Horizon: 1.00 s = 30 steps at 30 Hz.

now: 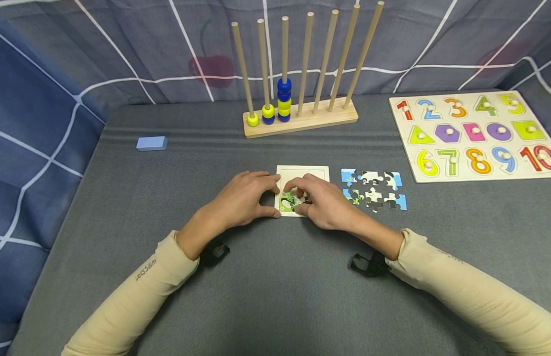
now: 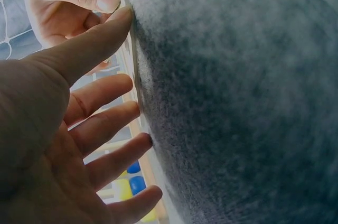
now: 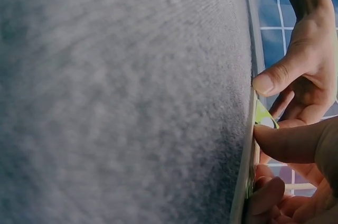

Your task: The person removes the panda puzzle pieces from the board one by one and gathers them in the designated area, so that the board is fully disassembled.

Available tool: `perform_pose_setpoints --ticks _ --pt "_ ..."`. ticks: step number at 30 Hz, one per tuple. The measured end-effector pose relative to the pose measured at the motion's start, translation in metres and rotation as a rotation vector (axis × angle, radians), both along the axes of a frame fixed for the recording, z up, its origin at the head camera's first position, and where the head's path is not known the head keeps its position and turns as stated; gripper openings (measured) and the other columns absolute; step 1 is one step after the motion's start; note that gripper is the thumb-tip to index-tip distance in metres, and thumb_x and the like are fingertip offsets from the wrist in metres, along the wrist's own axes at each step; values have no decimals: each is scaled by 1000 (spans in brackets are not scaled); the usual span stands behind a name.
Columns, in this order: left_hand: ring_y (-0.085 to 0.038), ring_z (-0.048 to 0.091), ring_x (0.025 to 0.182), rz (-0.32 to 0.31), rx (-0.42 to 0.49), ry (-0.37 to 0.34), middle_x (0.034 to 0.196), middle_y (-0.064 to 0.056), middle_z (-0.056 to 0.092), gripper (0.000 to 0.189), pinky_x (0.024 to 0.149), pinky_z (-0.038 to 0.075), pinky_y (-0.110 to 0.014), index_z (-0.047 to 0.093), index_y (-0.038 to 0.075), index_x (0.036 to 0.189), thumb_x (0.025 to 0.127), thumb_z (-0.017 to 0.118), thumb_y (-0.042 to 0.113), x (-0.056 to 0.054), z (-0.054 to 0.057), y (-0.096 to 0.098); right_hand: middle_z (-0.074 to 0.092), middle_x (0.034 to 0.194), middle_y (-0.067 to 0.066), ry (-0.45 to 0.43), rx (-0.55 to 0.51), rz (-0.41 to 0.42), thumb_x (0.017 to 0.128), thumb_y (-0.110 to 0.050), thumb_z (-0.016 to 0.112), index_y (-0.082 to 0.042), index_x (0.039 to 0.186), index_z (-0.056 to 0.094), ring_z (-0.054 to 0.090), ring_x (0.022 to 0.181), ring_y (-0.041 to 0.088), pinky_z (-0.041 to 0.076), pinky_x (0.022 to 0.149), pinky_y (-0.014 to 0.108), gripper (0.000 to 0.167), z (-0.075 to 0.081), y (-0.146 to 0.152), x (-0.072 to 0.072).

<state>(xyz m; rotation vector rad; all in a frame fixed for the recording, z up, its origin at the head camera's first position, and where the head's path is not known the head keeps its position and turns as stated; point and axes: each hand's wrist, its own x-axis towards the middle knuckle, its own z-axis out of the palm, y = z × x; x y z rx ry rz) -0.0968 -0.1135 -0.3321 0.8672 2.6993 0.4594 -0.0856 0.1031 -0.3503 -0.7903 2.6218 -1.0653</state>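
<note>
A small square puzzle tray with a pale border lies on the grey table. Green puzzle pieces with black and white parts show in its lower left corner. My left hand touches the tray's left edge with thumb and fingertips, its fingers spread and fairly straight. Over the tray, my right hand has thumb and fingers bent about a puzzle piece, partly hidden by them. In the right wrist view a green piece stands tilted beside the right thumb. Loose puzzle pieces lie in two rows right of the tray.
A wooden peg stand with blue and yellow beads stands behind the tray. A number and shape board lies at the right. One blue block sits at the left. Dark blue gridded cloth hangs around the table.
</note>
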Motion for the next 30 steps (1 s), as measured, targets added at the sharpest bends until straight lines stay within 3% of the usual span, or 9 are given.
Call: perform_pose_setpoints --ticks 13,21,30 --pt "-29 43 136 -8 -6 7 147 -6 50 48 110 30 -54 70 11 118 82 81 40 0 0 -1 56 97 7 -40 -16 -44 84 -7 78 -13 118 69 51 74 16 43 64 36 36 1 1 0" --pt "-30 42 136 -10 -1 0 146 -7 50 47 110 30 -54 70 11 117 82 81 39 0 0 0 61 90 6 -74 -150 -39 87 -1 72 -7 110 72 49 70 17 41 62 35 24 1 4 -1" --pt "-29 42 137 -6 2 -6 147 -6 49 47 111 28 -55 71 11 118 81 81 39 0 0 0 64 85 2 -114 -168 -29 91 2 65 -6 106 72 52 64 14 42 60 31 19 3 0 0"
